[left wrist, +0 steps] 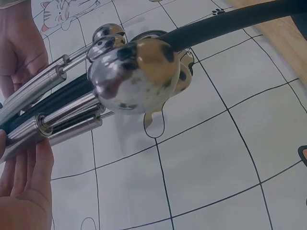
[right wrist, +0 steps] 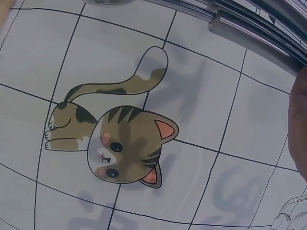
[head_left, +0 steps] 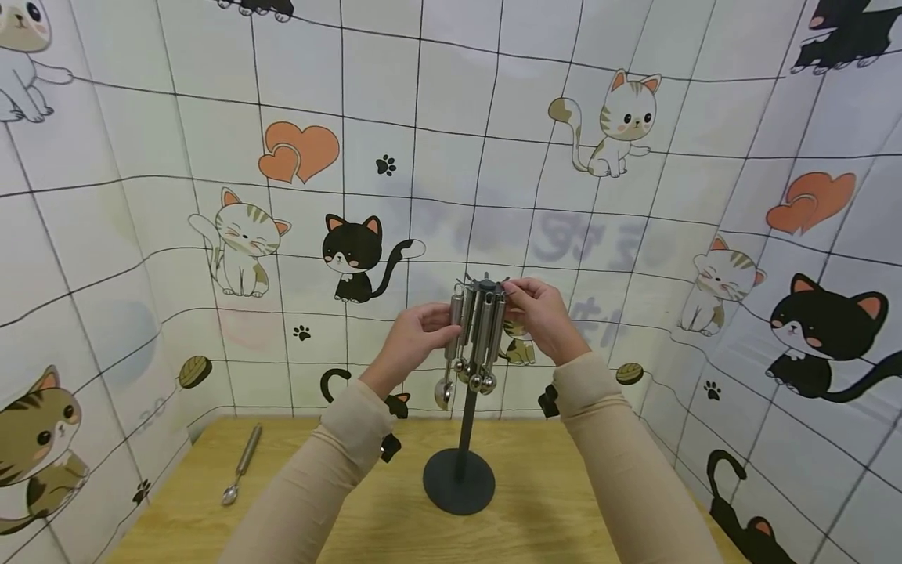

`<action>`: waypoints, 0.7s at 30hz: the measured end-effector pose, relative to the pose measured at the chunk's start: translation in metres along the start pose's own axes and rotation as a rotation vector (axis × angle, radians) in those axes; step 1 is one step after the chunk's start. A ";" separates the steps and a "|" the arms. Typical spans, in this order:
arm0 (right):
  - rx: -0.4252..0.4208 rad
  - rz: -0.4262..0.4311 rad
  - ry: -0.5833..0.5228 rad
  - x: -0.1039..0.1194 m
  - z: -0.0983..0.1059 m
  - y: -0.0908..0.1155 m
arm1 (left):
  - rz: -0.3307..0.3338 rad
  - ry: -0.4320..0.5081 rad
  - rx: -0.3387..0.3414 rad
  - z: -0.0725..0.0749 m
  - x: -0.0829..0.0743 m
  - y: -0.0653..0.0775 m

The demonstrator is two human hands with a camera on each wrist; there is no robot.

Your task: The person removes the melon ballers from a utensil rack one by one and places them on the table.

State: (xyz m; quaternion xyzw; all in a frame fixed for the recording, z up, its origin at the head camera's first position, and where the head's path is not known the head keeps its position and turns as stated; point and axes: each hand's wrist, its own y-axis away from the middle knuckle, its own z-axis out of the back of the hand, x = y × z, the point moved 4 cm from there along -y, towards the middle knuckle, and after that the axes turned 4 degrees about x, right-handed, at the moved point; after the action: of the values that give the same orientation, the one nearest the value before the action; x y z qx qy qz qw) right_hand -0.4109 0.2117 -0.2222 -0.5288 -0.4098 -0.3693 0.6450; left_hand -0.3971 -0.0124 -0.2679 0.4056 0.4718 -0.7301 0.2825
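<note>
Steel spoon (head_left: 456, 309) is pinched by its handle in L grip (head_left: 419, 337), bowl just below, at LH side of stand (head_left: 460, 479). Should handle light & rigid; smooth metal, so prob. slippery, not fragile. Best held mid-handle, top end kept clear for hooking. R grip (head_left: 543, 313) is placed at stand's top, opp. L grip; partly hidden, can't tell if anything's pinched. Several utensils (head_left: 486, 333) are hung heads-down on stand, between grips. 2nd spoon (head_left: 246, 460) is seen on desk (head_left: 550, 482), below/left of L grip.

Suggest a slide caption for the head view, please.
Left fingers pinch a metal utensil at a dark stand hung with others, right fingers near its top; a spoon on the table.
</note>
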 end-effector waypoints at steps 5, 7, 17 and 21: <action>0.006 0.013 -0.019 -0.001 0.000 0.000 | 0.003 -0.005 -0.010 0.009 0.002 0.006; 0.007 0.011 -0.024 -0.001 -0.001 0.000 | 0.004 0.000 -0.016 0.013 0.005 0.008; 0.008 0.014 0.007 -0.001 -0.002 0.002 | 0.068 -0.036 -0.065 0.041 0.017 0.018; 0.006 0.020 0.016 0.000 -0.002 0.001 | 0.076 -0.038 -0.079 0.055 0.022 0.024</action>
State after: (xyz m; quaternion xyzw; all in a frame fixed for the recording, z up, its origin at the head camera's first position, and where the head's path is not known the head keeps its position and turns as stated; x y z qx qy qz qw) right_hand -0.4095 0.2102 -0.2232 -0.5279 -0.4004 -0.3658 0.6535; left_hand -0.4073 -0.0726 -0.2856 0.3981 0.4790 -0.7071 0.3347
